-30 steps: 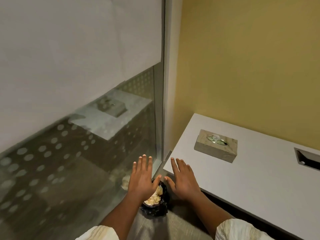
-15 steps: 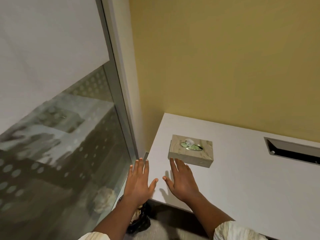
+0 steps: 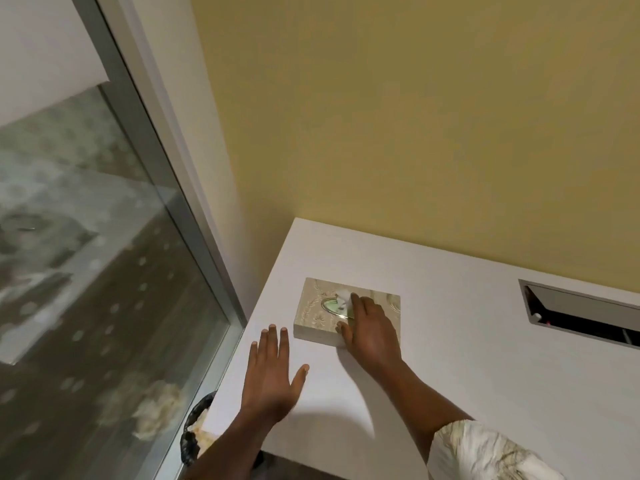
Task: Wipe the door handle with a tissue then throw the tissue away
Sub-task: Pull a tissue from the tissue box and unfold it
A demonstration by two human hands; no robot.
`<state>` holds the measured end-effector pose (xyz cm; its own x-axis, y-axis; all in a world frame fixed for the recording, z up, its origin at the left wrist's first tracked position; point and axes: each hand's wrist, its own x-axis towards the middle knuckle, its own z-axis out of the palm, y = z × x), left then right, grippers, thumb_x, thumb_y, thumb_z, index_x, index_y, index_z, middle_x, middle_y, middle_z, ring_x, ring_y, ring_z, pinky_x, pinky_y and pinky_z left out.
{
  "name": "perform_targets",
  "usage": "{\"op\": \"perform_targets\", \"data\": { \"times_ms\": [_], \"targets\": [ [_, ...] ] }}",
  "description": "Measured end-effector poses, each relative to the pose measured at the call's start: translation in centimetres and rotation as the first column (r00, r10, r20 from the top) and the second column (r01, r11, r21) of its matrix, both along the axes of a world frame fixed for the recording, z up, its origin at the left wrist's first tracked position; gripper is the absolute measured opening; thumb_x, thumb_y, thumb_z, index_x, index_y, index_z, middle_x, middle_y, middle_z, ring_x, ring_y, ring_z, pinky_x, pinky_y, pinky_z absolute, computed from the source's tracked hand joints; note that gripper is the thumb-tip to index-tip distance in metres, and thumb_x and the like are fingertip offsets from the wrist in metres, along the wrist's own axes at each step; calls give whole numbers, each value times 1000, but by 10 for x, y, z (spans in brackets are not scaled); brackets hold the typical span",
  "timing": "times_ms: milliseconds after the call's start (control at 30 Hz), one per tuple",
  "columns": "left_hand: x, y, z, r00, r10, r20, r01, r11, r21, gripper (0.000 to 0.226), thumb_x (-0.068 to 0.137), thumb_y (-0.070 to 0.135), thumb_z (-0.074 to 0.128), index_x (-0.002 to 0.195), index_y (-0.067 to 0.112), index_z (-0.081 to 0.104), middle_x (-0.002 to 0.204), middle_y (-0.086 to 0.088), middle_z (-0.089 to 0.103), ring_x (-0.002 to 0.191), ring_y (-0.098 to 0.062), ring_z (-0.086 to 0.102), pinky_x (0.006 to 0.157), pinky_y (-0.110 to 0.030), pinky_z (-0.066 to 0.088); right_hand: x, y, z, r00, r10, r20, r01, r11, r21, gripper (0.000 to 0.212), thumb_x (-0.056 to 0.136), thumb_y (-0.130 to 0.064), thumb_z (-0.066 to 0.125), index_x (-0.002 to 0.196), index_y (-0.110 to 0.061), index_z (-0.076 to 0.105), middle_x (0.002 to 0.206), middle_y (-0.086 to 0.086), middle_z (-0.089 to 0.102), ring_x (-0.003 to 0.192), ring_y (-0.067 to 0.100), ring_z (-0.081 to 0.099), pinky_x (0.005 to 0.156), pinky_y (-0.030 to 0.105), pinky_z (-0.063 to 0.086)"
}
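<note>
The tissue (image 3: 343, 295) is seen sticking up, white and crumpled, out of the oval slot in the top of the box (image 3: 311, 317). The box is set flat on the table (image 3: 467, 375), near its left corner by the wall (image 3: 415, 133).

The right hand (image 3: 370, 329) is laid palm down over the right half of the box. Its fingers (image 3: 355, 299) are held close together and stretched forward, and the foremost fingertip is touching the tissue at the slot. The thumb is held apart from them and is rested on the near top edge of the box, clear of the tissue. Whether the tissue is pinched between fingers cannot be told, as the underside of the hand is hidden.

The left hand (image 3: 270, 375) is held palm down over the table, just left of the box and apart from it. Its four fingers are kept straight and slightly spread, with the thumb splayed wide to the right. Nothing is held in it. A shadow is cast on the table beside it; whether the palm is in contact with the surface cannot be told.

A black bin (image 3: 191, 441) with crumpled paper in it is partly seen below the table's left edge, beside the glass (image 3: 86, 271). A recessed slot (image 3: 581, 317) is cut into the table at the right.
</note>
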<state>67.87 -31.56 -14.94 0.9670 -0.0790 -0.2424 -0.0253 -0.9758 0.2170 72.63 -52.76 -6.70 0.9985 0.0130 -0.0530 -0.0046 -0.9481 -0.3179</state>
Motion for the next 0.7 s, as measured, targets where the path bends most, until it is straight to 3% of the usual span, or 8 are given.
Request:
{"op": "perform_targets", "data": {
  "times_ms": [67,133,200,367,533,600,700],
  "targets": [
    [1,-8,-5,999,-28,43,29,999,-28,91,103,73,20,171,13,20,178,-14,6,164,-38,10,133,-55,13,15,-2,-5,999,-49,13,48,998,38,59,95,-38,58,145,-9,43,133,12,55,117,32,53,91,39,48],
    [1,-11,-17,996,-33,89,39,997,-61,86,103,68,31,158,4,51,166,-22,41,151,-46,43,121,-62,39,28,-1,-10,996,-89,33,86,993,75,55,94,-34,60,141,-8,49,130,13,58,116,33,54,90,39,48],
    [-1,-12,-30,996,-5,92,13,996,-84,82,99,63,50,152,1,57,160,-24,50,144,-48,52,113,-65,47,37,1,-14,994,-103,46,99,992,79,49,93,-34,61,135,-9,53,124,12,60,113,32,56,87,38,49],
    [-4,-11,-64,989,8,149,7,995,-101,90,106,66,20,154,-2,52,164,-28,43,148,-50,46,117,-66,39,56,3,-30,989,-124,84,116,988,102,31,92,-29,65,117,-13,63,111,9,62,103,29,59,77,36,50],
    [-6,-11,-81,975,16,222,8,994,-108,84,104,61,36,161,0,42,171,-25,31,156,-48,33,132,-49,6,67,0,-32,984,-147,101,123,969,215,15,95,-25,60,96,-17,72,97,4,68,88,22,62,67,29,45],
    [-6,-10,-81,974,6,228,19,994,-107,84,101,58,42,162,0,40,172,-25,29,157,-48,31,131,-46,1,71,-2,-26,983,-171,67,139,933,331,17,94,-27,61,86,-20,74,88,0,71,82,19,65,66,28,46],
    [-6,-11,-81,970,4,243,26,993,-119,84,102,57,43,162,0,39,173,-24,27,158,-46,28,132,-46,1,74,-8,-10,974,-211,83,154,884,441,15,94,-29,65,89,-23,78,85,-3,76,76,12,65,71,29,51]
  ]
}}
